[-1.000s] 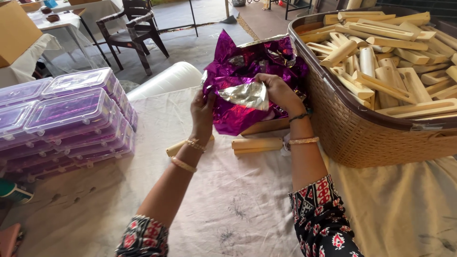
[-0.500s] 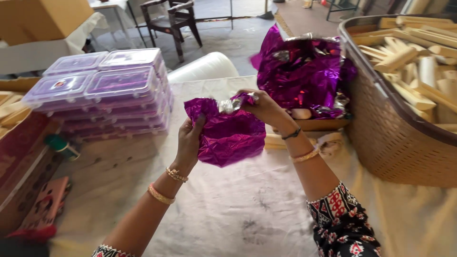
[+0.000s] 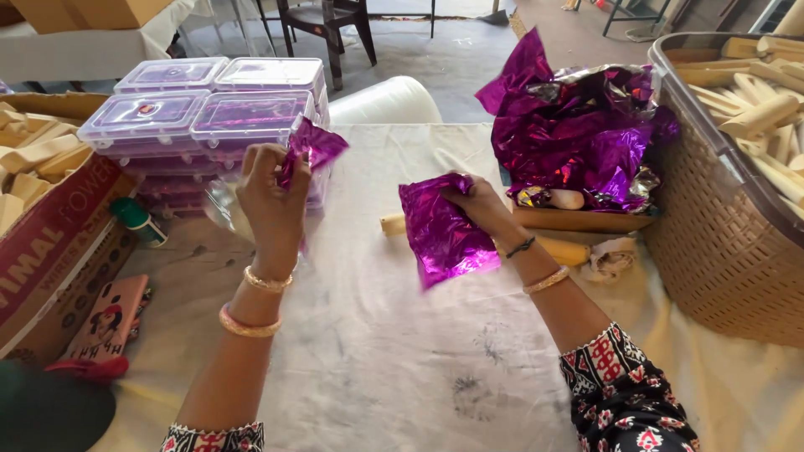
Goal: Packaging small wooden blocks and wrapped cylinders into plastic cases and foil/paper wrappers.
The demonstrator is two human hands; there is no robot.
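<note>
— Nearest the camera?
— The right hand (image 3: 481, 205) grips a purple foil sheet (image 3: 440, 230) over the cloth-covered table (image 3: 377, 351).
— The left?
— The left hand (image 3: 270, 201) pinches a smaller foil piece (image 3: 311, 146), raised before the stacked plastic boxes (image 3: 201, 109).
— Farther back?
— A foil heap (image 3: 578, 125), beside a wicker basket (image 3: 712, 243).

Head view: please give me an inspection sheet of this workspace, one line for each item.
Surface: pale cloth with faint stains covers the table.
Job's things: purple foil sheet; smaller foil piece; pile of purple foil; tan rolls in woven basket.
Clutter: stacked clear lidded boxes; cardboard box; green-capped bottle; white roll.
Hands: left hand holds the smaller piece; right hand grips the sheet.
Cables: nothing seen.
Surroundings: dark chair, grey floor.
</note>
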